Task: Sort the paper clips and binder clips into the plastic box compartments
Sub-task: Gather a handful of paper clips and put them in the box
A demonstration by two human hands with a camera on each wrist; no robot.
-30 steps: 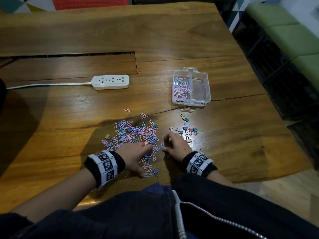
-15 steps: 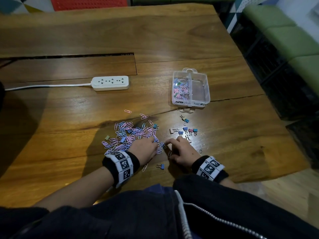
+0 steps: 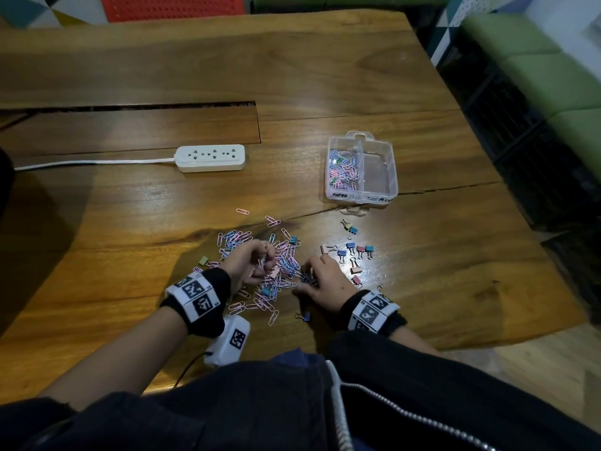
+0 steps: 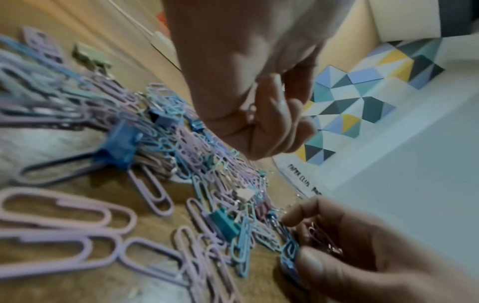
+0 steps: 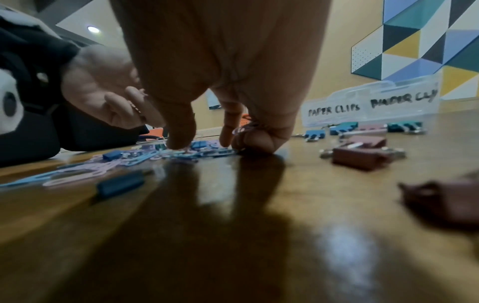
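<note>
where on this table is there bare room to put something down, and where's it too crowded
Bare wood: beyond the power strip toward the far edge, left of the paper clip pile, and right of the plastic box. Crowded: around the left hand and right hand, and the scattered binder clips near the box.

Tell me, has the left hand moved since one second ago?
Yes. The left hand has moved away from the person, over the paper clips: earlier it lay nearer the person than the green binder clip, now it is level with it.
</note>
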